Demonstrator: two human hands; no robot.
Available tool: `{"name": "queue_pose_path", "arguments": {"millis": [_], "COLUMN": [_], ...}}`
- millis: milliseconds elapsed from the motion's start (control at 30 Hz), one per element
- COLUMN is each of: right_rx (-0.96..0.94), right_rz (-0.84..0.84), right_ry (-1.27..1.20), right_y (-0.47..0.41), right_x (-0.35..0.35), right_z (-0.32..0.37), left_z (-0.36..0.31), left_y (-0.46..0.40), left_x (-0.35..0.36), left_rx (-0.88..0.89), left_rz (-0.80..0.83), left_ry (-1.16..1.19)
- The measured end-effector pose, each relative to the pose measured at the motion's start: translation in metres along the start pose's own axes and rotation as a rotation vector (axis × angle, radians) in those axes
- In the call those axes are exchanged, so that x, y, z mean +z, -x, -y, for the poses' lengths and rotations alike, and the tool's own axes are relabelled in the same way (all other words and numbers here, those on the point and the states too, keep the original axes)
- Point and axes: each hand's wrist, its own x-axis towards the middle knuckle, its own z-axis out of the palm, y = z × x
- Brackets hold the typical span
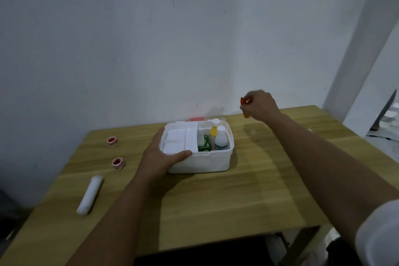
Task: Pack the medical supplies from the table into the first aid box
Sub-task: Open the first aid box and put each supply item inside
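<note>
The white first aid box (218, 162) stands open in the middle of the wooden table (216, 205). Inside it are a white tray insert (177, 140), a green carton (204, 146), a yellow bottle (213, 130) and a white bottle (221, 141). My left hand (159, 157) grips the box's left front corner. My right hand (260, 104) is raised above and to the right of the box, holding a small red-capped item (244, 106). Two red tape rolls (111, 141) (118, 163) and a white bandage roll (90, 195) lie on the table's left side.
A white wall stands right behind the table. A pink and white object (197, 119), perhaps the lid, lies behind the box. The table's front edge (237, 237) drops to a dark gap, and the right edge borders a doorway.
</note>
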Motion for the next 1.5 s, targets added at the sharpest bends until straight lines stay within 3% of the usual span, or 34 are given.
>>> {"name": "queue_pose_path", "arguments": {"millis": [100, 167, 367, 667, 1033, 1267, 1500], "right_rx": [-0.08, -0.15, -0.35, -0.488, -0.522, -0.646, -0.706], "right_rz": [0.1, 0.226, 0.488, 0.431, 0.551, 0.475, 0.442], "right_ry": [-0.297, -0.368, 0.093, 0.601, 0.672, 0.87, 0.898], "right_y": [0.014, 0.028, 0.062, 0.076, 0.067, 0.076, 0.075], "right_x": [-0.027, -0.039, -0.022, 0.002, -0.002, 0.017, 0.014], "right_z": [0.048, 0.077, 0.11, 0.119, 0.126, 0.125, 0.116], "left_z": [-0.004, -0.004, -0.007, -0.002, 0.001, 0.001, 0.001], "left_y": [0.001, 0.003, 0.006, 0.001, 0.0, 0.0, 0.0], "left_x": [0.001, 0.001, 0.003, 0.002, 0.004, 0.002, 0.004], "left_rx": [-0.015, -0.025, -0.023, -0.043, -0.07, -0.032, -0.043], "left_rz": [0.003, 0.013, 0.013, 0.011, -0.006, 0.005, 0.0], "left_ry": [-0.006, -0.013, -0.033, -0.082, -0.108, -0.089, -0.094]}}
